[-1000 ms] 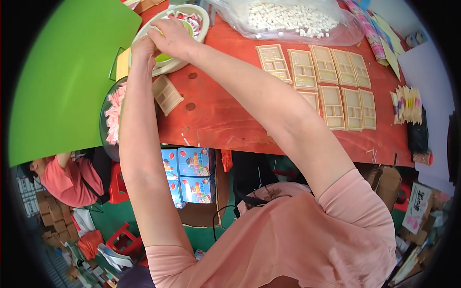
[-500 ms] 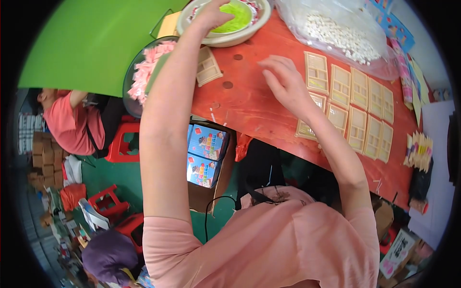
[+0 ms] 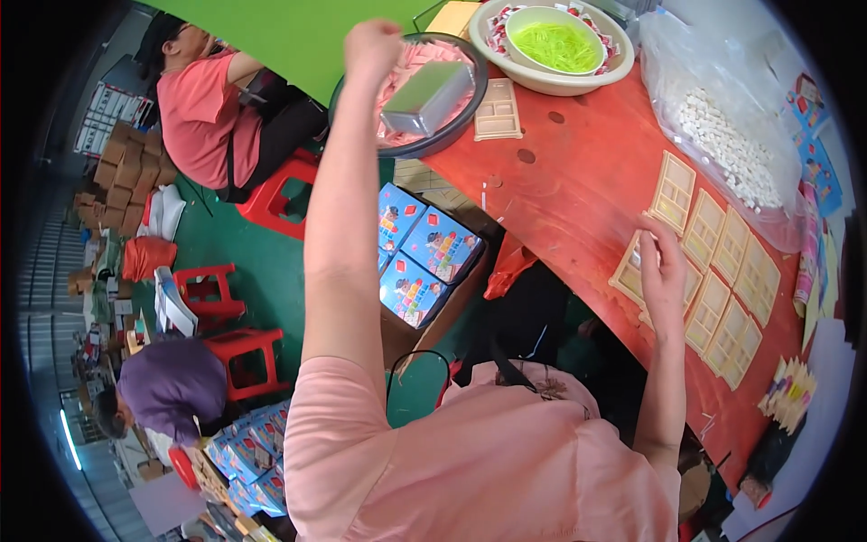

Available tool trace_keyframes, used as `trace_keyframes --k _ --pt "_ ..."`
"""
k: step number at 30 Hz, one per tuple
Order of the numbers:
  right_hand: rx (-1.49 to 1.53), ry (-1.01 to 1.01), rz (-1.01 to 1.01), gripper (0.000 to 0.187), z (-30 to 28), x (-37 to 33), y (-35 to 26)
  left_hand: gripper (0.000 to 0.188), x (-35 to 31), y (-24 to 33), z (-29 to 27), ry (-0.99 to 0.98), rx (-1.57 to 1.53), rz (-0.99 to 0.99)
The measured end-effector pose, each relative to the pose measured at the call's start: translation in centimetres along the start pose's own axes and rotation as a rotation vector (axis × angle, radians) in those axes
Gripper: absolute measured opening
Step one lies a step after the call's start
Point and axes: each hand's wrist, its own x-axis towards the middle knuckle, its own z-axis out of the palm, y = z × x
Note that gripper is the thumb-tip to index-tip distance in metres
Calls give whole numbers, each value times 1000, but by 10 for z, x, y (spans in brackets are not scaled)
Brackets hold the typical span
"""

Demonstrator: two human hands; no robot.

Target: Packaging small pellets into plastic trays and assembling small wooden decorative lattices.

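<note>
My left hand (image 3: 372, 50) is raised at the rim of a dark round basin (image 3: 483, 90) of pink pieces (image 3: 402, 95). Its fingers are mostly turned away, so I cannot make out their grip. A clear plastic box with a green surface (image 3: 429, 98) lies on the pink pieces. On the right, my right hand (image 3: 664, 271) is over the rows of beige compartment trays (image 3: 709, 312), thumb and fingers apart, with nothing visible in it. Some trays hold thin yellow-green strips. A single beige tray (image 3: 497, 110) lies beside the basin.
A cream basin (image 3: 578, 86) holds red-and-white packets and a bowl of lime-green strips (image 3: 555, 47). A plastic bag of white pieces (image 3: 722, 135) rests on the red table (image 3: 578, 172). Below is a carton of blue boxes (image 3: 420, 253). Two people sit at left near red stools (image 3: 280, 194).
My view has turned left. My left hand has left the bowl of lime-green strips for the basin of pink pieces. My right hand has come back to the beige trays.
</note>
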Motion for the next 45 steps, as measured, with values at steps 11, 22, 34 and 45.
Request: trace_keyframes --k 11,22,34,45 --pt "61 -197 85 20 -7 -38 -1 73 -28 -102 41 -405 381 -336" --pt "59 -187 73 18 -8 -47 0 28 -23 -99 11 244 -138 -369" --pt "115 -154 55 20 -7 -21 -13 37 -46 86 16 -241 -1318 -385" --pt "362 -59 97 44 -9 54 37 42 -187 182 145 -1167 -1695 -693"
